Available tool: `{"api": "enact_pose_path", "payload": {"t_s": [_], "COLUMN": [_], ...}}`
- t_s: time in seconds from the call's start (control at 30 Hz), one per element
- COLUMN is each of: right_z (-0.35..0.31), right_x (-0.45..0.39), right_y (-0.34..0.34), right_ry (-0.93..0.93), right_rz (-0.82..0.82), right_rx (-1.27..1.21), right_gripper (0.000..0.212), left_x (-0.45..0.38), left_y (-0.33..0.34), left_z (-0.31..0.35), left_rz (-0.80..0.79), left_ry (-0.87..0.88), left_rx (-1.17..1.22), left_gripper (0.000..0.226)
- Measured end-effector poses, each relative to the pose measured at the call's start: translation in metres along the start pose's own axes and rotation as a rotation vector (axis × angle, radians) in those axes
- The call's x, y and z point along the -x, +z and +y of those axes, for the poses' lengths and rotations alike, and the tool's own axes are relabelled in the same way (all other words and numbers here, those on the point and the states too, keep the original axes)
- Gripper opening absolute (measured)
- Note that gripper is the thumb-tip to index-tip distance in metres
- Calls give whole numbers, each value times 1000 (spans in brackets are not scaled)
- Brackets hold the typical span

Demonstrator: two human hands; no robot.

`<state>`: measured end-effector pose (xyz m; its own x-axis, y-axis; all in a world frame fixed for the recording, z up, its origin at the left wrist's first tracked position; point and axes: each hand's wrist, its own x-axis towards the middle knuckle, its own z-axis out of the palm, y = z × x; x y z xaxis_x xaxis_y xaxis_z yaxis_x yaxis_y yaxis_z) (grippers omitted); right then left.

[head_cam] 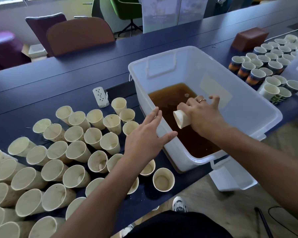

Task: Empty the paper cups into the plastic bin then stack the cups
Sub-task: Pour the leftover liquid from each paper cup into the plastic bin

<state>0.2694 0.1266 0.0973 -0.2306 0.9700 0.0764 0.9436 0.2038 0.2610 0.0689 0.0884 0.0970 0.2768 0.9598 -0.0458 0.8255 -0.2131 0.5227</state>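
Note:
A clear plastic bin (248, 93) stands on the dark table and holds brown liquid (172, 100). My right hand (203, 114) is inside the bin above the liquid, gripping a paper cup (181, 118) tipped on its side, mouth toward me. My left hand (144, 136) rests on the bin's left rim, fingers spread, holding no cup. Several empty cream paper cups (76, 152) stand upright on the table left of the bin. One single cup (163, 179) stands near the bin's front corner.
Several printed cups (258, 66) stand at the right behind the bin. A white power strip (100, 97) lies left of the bin. A brown box (249, 38) sits far right. Chairs (79, 35) line the table's far side. The bin's lid (234, 177) hangs over the table's front edge.

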Motion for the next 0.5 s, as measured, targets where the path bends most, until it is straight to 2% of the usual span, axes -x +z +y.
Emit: {"api": "enact_pose_path", "payload": {"t_s": [0.13, 0.3, 0.4, 0.5], "right_z": [-2, -17, -35, -62], "right_x": [4, 5, 5, 5], "right_y": [2, -30, -54, -76], "right_ry": [113, 293, 287, 208], "right_rz": [-13, 128, 203, 230], "right_rx": [-168, -684, -1021, -1269], "right_gripper": [64, 66, 71, 67], "left_x": [0, -1, 9, 29], "left_y": [1, -4, -18, -33], "left_z": [0, -8, -15, -22], "left_rz": [12, 3, 97, 183], "left_ry": [12, 37, 29, -6], "left_rx": [2, 153, 350, 556], "left_gripper": [85, 85, 84, 84]}}
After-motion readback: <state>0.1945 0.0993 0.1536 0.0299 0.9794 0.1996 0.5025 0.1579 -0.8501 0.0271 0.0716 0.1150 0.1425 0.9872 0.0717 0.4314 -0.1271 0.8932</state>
